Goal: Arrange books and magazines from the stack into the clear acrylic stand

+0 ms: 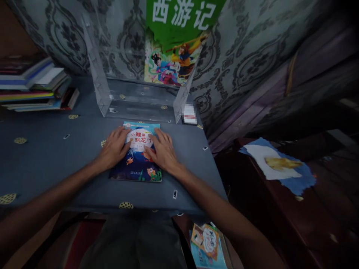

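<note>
A children's book [134,175] with a blue cover, a white moon and red and dark Chinese characters lies closed and flat on the table. My left hand [113,147] rests at its left edge, thumb on the cover and fingers stretched toward the top corner. On the opposite edge lies my right hand [165,151], its fingers spread and its thumb on the cover. Both palms face down, partly covering the book's sides. Just beyond the book stands a clear acrylic rack [98,86] with upright side panels.
A green picture book [171,41] stands upright at the back of the rack. Stacked books [36,86] occupy the table's [56,157] far left. A small blurred-out box [190,114] sits beside the rack. More books [207,246] lie below the front edge; a blue cloth [300,179] is at right.
</note>
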`<state>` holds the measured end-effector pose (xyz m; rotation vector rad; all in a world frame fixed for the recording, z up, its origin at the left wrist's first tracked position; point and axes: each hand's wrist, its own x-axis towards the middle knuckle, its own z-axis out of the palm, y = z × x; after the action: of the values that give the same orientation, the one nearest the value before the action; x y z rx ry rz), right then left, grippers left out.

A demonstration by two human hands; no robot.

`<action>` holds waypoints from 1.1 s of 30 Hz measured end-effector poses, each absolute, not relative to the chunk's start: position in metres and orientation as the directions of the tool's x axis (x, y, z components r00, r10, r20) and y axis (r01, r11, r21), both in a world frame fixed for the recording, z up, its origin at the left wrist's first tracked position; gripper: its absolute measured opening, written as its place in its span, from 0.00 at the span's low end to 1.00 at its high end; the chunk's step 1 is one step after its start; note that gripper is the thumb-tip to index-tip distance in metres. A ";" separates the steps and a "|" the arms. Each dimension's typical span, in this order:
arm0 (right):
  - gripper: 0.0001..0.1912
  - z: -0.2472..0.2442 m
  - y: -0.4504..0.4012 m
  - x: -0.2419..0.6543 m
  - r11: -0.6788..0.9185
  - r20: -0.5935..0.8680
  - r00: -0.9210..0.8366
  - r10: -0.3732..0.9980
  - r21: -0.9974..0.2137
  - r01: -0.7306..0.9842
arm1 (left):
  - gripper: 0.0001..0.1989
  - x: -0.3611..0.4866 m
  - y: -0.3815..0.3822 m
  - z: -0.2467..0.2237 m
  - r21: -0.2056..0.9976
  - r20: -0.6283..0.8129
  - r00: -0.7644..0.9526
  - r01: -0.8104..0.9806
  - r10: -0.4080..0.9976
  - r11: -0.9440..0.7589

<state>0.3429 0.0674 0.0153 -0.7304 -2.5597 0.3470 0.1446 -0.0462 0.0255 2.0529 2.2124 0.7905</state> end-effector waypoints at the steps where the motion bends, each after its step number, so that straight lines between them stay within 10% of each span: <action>1: 0.26 0.016 0.061 0.341 0.832 0.327 -0.775 0.541 -0.347 0.434 | 0.22 0.136 -0.044 0.021 0.362 0.294 -0.179 0.930 0.939 0.064; 16: 0.32 0.020 0.043 0.333 0.825 0.129 -0.837 0.532 -0.301 0.478 | 0.24 0.120 -0.036 0.019 0.820 0.228 -0.351 0.572 0.908 0.015; 33: 0.31 0.035 0.086 0.314 0.773 0.034 -0.807 0.589 -0.316 0.550 | 0.23 0.132 -0.038 -0.003 0.285 0.313 -0.212 0.951 0.926 0.122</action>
<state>0.3136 0.0863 0.0347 -0.9147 -2.8332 0.4441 0.1321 -0.0383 -0.0028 2.0066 2.3954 0.6879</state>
